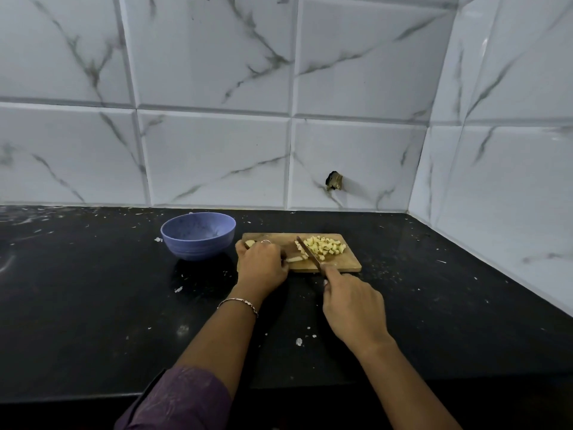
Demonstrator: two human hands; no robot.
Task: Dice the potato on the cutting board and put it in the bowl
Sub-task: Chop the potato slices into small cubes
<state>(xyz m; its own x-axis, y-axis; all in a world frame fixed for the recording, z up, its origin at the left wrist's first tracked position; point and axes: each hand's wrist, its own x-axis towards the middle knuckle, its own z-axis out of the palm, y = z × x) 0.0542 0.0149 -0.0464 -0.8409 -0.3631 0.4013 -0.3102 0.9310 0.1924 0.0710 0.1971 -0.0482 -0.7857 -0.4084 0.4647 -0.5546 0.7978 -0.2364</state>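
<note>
The uncut potato strips (294, 259) lie on the near left part of the cutting board (345, 264), sticking out to the right from under the fingertips of the left hand (263, 260). Their long axis runs left to right, roughly along the board's near edge, and the free end points right toward the knife (308, 253). The left hand is curled over the strips, fingers bent down and pinning them to the board. A separate potato piece (249, 243) rests by that hand's far side, near the board's left end.

The knife blade crosses the right end of the strips at a slant, tip toward the far left and heel toward the near right. The right hand (353, 305) grips the handle just off the board's near edge, fingers wrapped round it so the handle is mostly hidden, and the forefinger reaches forward toward the blade.

Right of the blade, a heap of potato cubes (324, 245) covers the far right part of the board.

The blue bowl (198, 235) stands upright just left of the board, near the left hand. Board and bowl sit on a black counter (93, 305) speckled with pale flecks, against a wall of white marbled tiles (217, 156). The left wrist wears a thin bracelet (238, 302), and a purple sleeve (179, 398) covers the forearm.
</note>
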